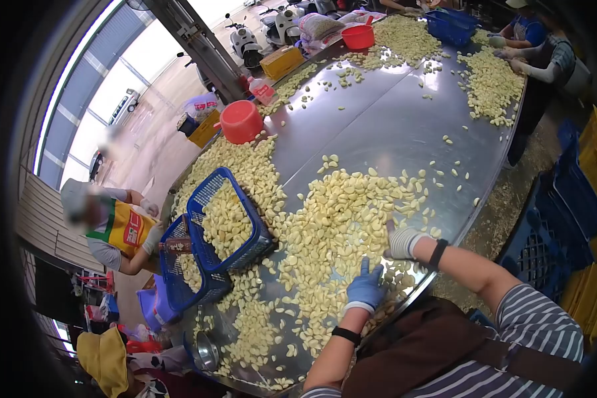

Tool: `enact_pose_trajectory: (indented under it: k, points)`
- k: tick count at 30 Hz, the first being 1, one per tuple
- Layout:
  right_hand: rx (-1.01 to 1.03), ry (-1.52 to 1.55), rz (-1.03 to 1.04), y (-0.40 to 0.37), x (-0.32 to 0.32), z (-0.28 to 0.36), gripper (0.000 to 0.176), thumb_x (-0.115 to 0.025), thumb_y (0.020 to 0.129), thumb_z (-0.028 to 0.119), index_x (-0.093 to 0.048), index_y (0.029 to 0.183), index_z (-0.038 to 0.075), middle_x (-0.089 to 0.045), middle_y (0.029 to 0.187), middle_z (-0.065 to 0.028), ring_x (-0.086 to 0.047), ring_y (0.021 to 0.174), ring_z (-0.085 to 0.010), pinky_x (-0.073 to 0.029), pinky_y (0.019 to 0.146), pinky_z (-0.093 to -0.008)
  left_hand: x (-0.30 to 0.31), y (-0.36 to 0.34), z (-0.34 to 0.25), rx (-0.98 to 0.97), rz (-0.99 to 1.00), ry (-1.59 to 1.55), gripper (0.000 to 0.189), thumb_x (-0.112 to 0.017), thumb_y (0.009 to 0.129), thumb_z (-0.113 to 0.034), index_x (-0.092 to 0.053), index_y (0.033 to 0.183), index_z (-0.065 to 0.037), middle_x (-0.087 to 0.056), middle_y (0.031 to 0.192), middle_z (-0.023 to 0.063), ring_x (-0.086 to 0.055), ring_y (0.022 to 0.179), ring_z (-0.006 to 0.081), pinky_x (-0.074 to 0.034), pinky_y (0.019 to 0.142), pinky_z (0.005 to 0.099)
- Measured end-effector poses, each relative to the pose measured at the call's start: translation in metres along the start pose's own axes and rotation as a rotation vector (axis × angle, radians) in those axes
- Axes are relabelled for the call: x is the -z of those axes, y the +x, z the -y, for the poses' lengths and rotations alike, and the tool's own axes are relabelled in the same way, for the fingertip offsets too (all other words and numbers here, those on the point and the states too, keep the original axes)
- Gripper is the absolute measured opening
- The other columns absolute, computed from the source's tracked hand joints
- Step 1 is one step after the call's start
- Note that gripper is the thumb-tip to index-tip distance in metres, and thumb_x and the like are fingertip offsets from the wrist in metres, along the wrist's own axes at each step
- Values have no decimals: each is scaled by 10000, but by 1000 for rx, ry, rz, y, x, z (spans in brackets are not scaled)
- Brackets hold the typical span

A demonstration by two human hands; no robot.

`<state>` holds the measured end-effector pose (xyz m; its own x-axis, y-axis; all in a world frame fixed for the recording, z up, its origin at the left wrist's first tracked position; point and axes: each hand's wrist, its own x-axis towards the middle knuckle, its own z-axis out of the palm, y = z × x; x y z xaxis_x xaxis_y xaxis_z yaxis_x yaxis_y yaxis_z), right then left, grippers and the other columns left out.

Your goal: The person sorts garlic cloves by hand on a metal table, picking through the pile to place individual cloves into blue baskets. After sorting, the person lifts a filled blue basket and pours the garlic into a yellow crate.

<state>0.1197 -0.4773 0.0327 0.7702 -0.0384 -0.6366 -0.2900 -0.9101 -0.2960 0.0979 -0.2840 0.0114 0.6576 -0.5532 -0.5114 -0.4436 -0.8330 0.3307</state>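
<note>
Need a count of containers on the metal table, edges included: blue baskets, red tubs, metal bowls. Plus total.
Blue baskets: 3 (a pair nearer the camera, one toward the far end)
Red tubs: 2
Metal bowls: 1
Total: 6

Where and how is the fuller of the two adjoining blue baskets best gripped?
Probably by the rim at both ends of the fuller basket, one hand at each, coming from the side away from the second basket. That neighbour crowds one long side, while the rim shows above the pale pieces inside.
</note>
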Motion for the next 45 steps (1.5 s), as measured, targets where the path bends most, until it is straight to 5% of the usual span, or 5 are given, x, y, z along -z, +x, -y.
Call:
enact_pose_trajectory:
  k: [13,19,31,37,45]
  points:
    - [694,-324,-284,42,5,153,159,-666,766,127,-709,877,22,-696,828,-192,-697,793,-337,-555,631,-424,-25,-147,173,1052,-247,-57,654,-744,735,-316,-533,1338,-177,-225,1546,191,-589,1135,373,-488,947,400]
    - [682,-430,-443,111,-8,167,215,-612,812,62,-700,1005,26,-702,981,-187,-691,919,-316,-551,744,-425,-60,-107,57,-59,-454,-215,250,-646,798,-289,-713,1019,-195,-670,1052,84,-611,1017,305,-483,895,417]
    - [661,-307,5,62,-56,129,207,-536,820,77,-666,968,15,-679,880,-216,-668,845,-372,-526,727,-442,-73,-199,167,825,-179,174,268,-557,830,-322,-742,920,-150,-696,949,121,-654,908,314,-492,824,427]
    - [865,118,76,5,-69,148,197,-566,860,172,-628,997,45,-655,845,-197,-646,813,-348,-518,740,-405,-34,-114,82,430,-679,-925,516,-597,939,-368,-505,1319,-31,-643,1076,170,-632,952,271,-498,848,354]
    - [777,1013,140,-39,-63,131,206,-500,913,56,-563,1103,9,-648,853,-87,-625,782,-149,-507,688,-295,-38,-83,62,97,-491,-2397,165,-566,972,-297,-581,941,-136,-557,717,-25,-512,624,59,-410,530,243]
